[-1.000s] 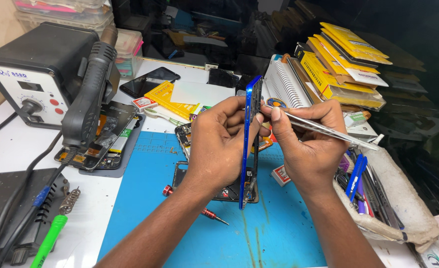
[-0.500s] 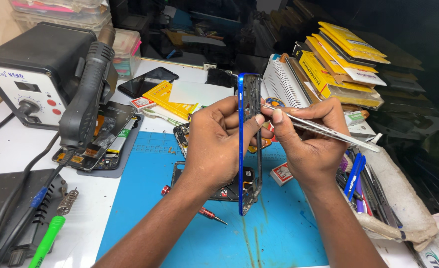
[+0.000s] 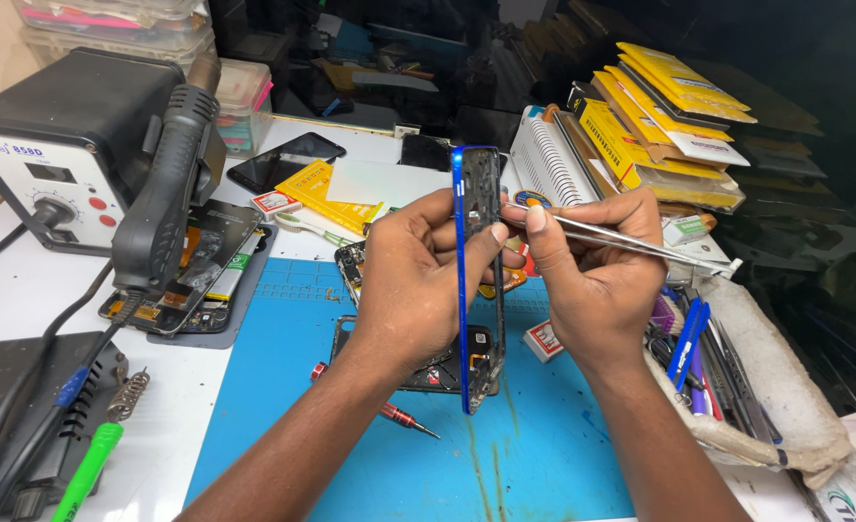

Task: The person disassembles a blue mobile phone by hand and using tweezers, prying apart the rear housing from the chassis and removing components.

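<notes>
Standing on edge over the blue mat [image 3: 370, 454], the blue phone frame [image 3: 474, 280] runs nearly upright, its lower end just above the mat and its top reaching toward the spiral notebook [image 3: 553, 164]. The left hand [image 3: 418, 285] comes in from below, fingers curled shut around the frame's middle, thumb pressed against its inner face. The right hand [image 3: 592, 266] meets it from the other side, pinched closed on metal tweezers [image 3: 621, 242] whose tips touch the upper part of the frame; the handle slants away to the right. Both forearms rise from the bottom edge. A red-handled screwdriver [image 3: 389, 414] lies on the mat beneath the left wrist. A hot-air station [image 3: 60, 145] sits far left.
</notes>
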